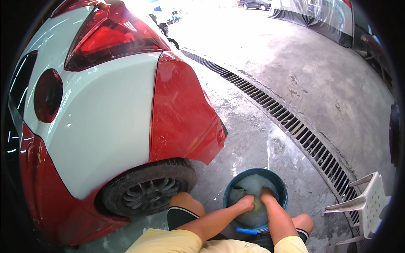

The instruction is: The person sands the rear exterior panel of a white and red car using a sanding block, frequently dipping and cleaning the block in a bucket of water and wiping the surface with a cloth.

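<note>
A dark teal bucket [284,192] of cloudy, sudsy water [253,184] stands on the floor between my knees. Both arms reach down into it. My left hand [246,203] is closed at the water's surface, beside a yellowish-green patch [256,205] too blurred to name. Close to its right, my right hand [265,194] dips into the suds with its fingers hidden. A small dark piece [239,189] shows at the left of the water. The bucket's blue handle grip [247,231] hangs on the side toward me.
At my left stands a car with a red and pale panel [109,114], a tail light [122,36] and a wheel [147,192]. A long drain grate [278,113] curves across the concrete floor [329,92]. A white plastic stool [373,206] lies tipped at the right.
</note>
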Demonstrator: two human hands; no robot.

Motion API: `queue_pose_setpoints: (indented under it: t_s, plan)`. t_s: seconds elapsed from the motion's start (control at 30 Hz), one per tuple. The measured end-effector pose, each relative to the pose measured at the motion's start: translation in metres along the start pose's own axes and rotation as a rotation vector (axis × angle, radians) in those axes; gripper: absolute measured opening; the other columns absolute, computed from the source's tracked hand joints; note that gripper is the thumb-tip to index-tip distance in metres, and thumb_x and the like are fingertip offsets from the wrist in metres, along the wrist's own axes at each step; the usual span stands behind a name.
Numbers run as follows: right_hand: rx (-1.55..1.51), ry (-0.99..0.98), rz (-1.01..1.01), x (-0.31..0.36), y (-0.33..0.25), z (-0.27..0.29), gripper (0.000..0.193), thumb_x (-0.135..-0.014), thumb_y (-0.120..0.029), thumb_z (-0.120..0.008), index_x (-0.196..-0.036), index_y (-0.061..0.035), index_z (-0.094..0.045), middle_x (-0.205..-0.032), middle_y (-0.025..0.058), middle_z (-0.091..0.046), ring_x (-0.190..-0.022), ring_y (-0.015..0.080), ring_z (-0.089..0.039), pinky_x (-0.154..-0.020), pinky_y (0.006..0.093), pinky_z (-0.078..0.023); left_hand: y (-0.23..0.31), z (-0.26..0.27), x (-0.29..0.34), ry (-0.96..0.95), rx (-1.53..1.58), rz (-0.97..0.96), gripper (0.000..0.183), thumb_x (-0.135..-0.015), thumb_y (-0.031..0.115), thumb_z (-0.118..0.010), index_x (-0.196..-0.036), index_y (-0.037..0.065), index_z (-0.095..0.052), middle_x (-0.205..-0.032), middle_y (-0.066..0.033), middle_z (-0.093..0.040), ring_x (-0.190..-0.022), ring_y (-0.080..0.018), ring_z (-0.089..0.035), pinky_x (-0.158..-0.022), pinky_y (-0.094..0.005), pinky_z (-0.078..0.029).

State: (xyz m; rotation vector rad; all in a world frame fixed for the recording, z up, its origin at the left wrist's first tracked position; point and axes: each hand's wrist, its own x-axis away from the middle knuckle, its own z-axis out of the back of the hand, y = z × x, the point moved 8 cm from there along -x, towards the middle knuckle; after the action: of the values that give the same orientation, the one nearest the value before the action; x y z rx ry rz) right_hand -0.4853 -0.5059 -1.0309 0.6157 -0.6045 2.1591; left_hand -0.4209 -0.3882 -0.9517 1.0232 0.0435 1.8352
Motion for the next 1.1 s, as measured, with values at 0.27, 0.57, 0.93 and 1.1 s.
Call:
queue_pose_setpoints:
  t_s: [0.27, 0.57, 0.93, 1.1]
  plan:
    - [-0.631, 0.035, -0.143, -0.018, 0.002, -0.011, 0.045, -0.102, -0.029, -0.051, -0.135, -0.0020, -0.065, -0.145, 0.0275, -0.058, -0.138, 0.0396, -0.054, -0.113, 0.0450, -0.045, 0.019, 0.072, 0.079, -0.144, 0.936, -0.123, 0.045, -0.085, 0.031, -0.074, -0.120, 0.003, -0.070, -0.108, -0.0129, -0.073, -0.101, -0.0229, -0.069, -0.088, -0.0362, -0.055]
    - [-0.186, 0.091, 0.020, 0.008, -0.031, 0.033, 0.060, -0.080, -0.024, -0.080, -0.136, -0.0112, -0.063, -0.142, 0.0223, -0.062, -0.134, 0.0362, -0.058, -0.111, 0.0435, -0.048, -0.006, -0.021, 0.022, -0.411, -0.295, -0.161, 0.064, -0.083, 0.056, -0.066, -0.119, 0.004, -0.077, -0.123, -0.0203, -0.073, -0.115, -0.0353, -0.067, -0.102, -0.0457, -0.050]
    - [-0.121, -0.065, 0.085, 0.016, -0.050, 0.028, 0.066, -0.087, -0.024, -0.072, -0.149, -0.0120, -0.055, -0.153, 0.0261, -0.050, -0.146, 0.0357, -0.046, -0.121, 0.0424, -0.038, -0.069, -0.100, -0.019, -0.668, -0.205, -0.081, 0.059, -0.081, 0.053, -0.072, -0.119, 0.007, -0.078, -0.126, -0.0173, -0.072, -0.119, -0.0330, -0.066, -0.102, -0.0449, -0.050]
    - [-0.237, 0.228, 0.016, 0.074, -0.021, 0.060, 0.047, -0.086, -0.024, -0.075, -0.133, -0.0181, -0.066, -0.133, 0.0253, -0.065, -0.127, 0.0388, -0.061, -0.107, 0.0468, -0.049, 0.007, -0.016, 0.045, -0.384, -0.157, -0.089, 0.060, -0.078, 0.055, -0.075, -0.110, 0.005, -0.079, -0.114, -0.0206, -0.075, -0.108, -0.0364, -0.071, -0.093, -0.0454, -0.056]
